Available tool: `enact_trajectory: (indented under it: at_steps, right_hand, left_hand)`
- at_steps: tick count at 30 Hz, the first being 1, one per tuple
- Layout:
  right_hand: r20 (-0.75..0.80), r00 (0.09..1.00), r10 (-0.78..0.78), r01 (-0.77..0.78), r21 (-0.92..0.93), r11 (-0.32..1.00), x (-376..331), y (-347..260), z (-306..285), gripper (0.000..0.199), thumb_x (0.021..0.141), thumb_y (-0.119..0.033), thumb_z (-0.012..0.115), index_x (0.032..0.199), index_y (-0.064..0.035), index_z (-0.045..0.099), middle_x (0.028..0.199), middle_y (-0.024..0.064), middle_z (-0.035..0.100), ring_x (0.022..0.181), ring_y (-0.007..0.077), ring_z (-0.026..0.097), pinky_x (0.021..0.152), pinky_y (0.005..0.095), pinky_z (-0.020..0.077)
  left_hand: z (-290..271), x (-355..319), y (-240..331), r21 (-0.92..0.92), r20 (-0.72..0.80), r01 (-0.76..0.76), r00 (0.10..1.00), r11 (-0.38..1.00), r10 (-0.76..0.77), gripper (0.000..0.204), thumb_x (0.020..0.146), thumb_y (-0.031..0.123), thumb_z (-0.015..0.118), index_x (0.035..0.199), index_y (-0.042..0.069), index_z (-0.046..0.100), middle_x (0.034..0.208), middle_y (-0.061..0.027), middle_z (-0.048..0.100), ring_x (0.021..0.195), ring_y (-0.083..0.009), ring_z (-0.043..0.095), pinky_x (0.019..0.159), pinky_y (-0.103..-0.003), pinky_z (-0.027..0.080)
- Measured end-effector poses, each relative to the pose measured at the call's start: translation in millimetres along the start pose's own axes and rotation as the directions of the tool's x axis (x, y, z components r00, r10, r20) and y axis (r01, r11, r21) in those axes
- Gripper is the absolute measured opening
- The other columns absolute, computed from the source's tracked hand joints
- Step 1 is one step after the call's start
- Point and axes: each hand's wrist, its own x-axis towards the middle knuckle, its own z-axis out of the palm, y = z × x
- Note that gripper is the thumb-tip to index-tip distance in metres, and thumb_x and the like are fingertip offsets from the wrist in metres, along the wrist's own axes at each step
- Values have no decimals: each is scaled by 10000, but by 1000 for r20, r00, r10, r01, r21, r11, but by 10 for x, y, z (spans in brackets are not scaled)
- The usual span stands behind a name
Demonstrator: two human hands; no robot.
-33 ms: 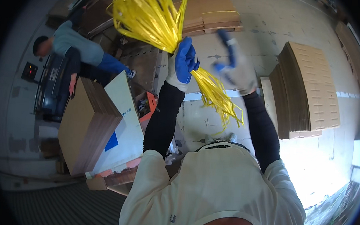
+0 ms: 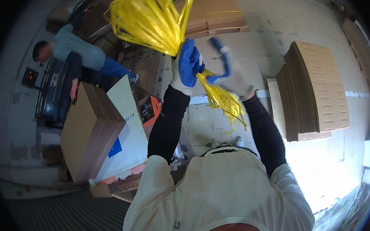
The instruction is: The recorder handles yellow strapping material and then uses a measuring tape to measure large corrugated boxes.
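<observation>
Bundle of yellow plastic strapping (image 2: 150, 18) held up high, above the cream hood (image 2: 232, 177), gathered to a narrow waist at mid-length. Loops fanned out wide above the waist; loose tails (image 2: 224, 103) hanging ragged below it, toward the hood. Left hand (image 2: 189, 65), blue-palmed glove, clenched tight around the waist of the bundle. Right hand (image 2: 230, 74), same kind of glove, just beside the left and touching the strands right below the waist; forefinger stretched out, remaining fingers apparently curled onto the tails, though motion blur there leaves the closure of that grip impossible to tell.

Judged from the lie of things: gathering largely done, strands collected into one hand-held bunch. Not yet tidy, though: upper loops uneven, tail ends of differing length, no tie or knot visible at the waist.

Further out from the bundle: stack of flat brown cardboard sheets (image 2: 318, 89) to the right, another stack (image 2: 88, 131) lower left with a white board (image 2: 127, 124) leaning on it, more cardboard (image 2: 212, 13) directly behind. Another person in a grey-green top (image 2: 77, 47) bent over a dark machine (image 2: 53, 90) far left.

Hidden or unclear: top of the loops cut off by the frame edge, waist of the bundle buried under the left glove, floor at lower right washed out by glare.
</observation>
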Motion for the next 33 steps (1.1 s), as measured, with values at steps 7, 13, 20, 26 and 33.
enact_trajectory:
  at_steps: [7,13,20,26,33]
  right_hand:
    - [561,703,437,-671,321,668,-230,90,143,334,837,-134,642,1144,-9,605,742,23,646,589,59,562,570,198,452]
    - [464,699,544,-432,-332,839,39,279,-199,209,846,-227,618,970,-66,667,725,64,631,566,133,575,561,287,458]
    - [449,637,627,-1,-813,583,86,646,-677,262,808,-242,519,952,-90,676,962,153,664,918,324,629,809,427,487]
    - [656,553,515,136,-680,721,121,135,-302,214,814,-246,560,940,-109,666,868,128,666,855,332,626,784,410,477]
    - [626,640,446,-21,-566,824,-23,146,-690,200,787,-209,668,934,-75,648,813,112,669,755,294,626,738,369,481]
  left_hand:
    - [-36,-125,-42,-83,-165,88,981,993,-100,359,964,373,472,686,146,460,566,6,405,513,-168,473,585,-351,457]
    - [-466,-416,-366,-32,-260,271,927,962,-270,253,921,304,577,977,58,595,857,-70,624,790,-253,628,784,-403,508]
    - [-291,-1195,-431,962,272,-270,962,44,-39,773,682,331,790,1301,14,453,1201,-197,549,1068,-361,563,914,-451,448]
    - [-7,-553,-282,840,511,-482,857,-248,66,716,649,296,805,1243,24,512,1223,-201,529,1058,-379,563,838,-392,492]
    - [-451,-465,-398,954,301,-295,941,58,-157,275,752,212,714,968,54,652,792,-159,658,732,-327,646,658,-361,507]
